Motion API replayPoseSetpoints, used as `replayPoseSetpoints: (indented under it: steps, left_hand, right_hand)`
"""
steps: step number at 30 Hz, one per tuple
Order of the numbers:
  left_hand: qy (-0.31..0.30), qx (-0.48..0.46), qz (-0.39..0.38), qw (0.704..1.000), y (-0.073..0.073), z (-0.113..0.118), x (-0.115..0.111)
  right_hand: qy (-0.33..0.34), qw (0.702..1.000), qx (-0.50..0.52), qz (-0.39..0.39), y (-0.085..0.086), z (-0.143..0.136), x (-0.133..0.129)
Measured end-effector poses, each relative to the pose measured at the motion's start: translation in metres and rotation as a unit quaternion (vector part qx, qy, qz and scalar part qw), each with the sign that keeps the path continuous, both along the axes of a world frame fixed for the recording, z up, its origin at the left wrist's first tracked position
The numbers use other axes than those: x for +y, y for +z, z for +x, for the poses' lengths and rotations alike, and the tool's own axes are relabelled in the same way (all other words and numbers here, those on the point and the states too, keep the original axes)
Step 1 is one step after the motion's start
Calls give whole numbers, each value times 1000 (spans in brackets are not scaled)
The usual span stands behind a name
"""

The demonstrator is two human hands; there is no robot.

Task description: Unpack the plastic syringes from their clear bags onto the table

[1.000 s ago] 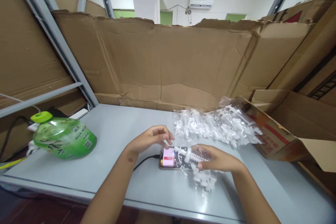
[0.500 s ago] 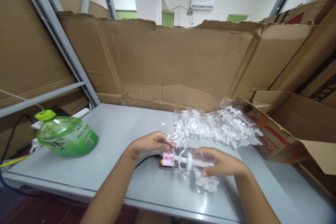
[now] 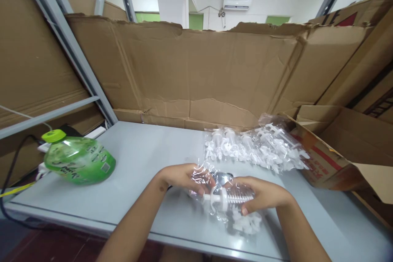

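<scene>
Several small white parts [image 3: 247, 222] are lying in a clear bag [image 3: 220, 215] toward the front of the grey table [image 3: 175, 225]. The right hand [image 3: 260, 194] is grasping a white syringe-like piece [image 3: 224, 199] through the film. The left hand [image 3: 187, 178] is touching film at the plunger end [image 3: 207, 197]; whether pinching, I cannot tell. Just behind, a phone [image 3: 223, 177] is partly showing; farther off, filled bags [image 3: 251, 147] are resting before a cardboard wall [image 3: 190, 73].

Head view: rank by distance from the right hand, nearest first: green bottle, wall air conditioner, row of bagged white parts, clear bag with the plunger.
From the right hand:
1. Clear bag: in its grasp.
2. Bagged white parts: just beyond it.
3. Green bottle: table's left end.
4. Air conditioner: far wall.
</scene>
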State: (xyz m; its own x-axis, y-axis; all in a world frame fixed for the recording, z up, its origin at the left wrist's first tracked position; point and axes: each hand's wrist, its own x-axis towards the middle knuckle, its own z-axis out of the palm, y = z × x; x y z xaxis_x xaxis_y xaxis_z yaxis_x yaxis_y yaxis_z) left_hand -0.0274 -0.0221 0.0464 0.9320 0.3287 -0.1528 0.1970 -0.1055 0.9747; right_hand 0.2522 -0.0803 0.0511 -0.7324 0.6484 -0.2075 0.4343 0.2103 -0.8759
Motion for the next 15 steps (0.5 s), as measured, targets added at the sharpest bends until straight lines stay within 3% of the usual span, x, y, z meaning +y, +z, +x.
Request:
replayPoseSetpoints:
  steps: [5,10,15]
  left_hand:
    - [-33,-30,-19,999,-8,7,-5]
    - [-30,-9,-9,999,-6,11,-10]
    - [22,17,-23,999,-9,13,-13]
  right_hand:
    - [8,1000,-15,16,1,2,-1]
    - [-27,999,-23,30,2,2,-1]
    - [-37,999,-1,11,-3,2,1]
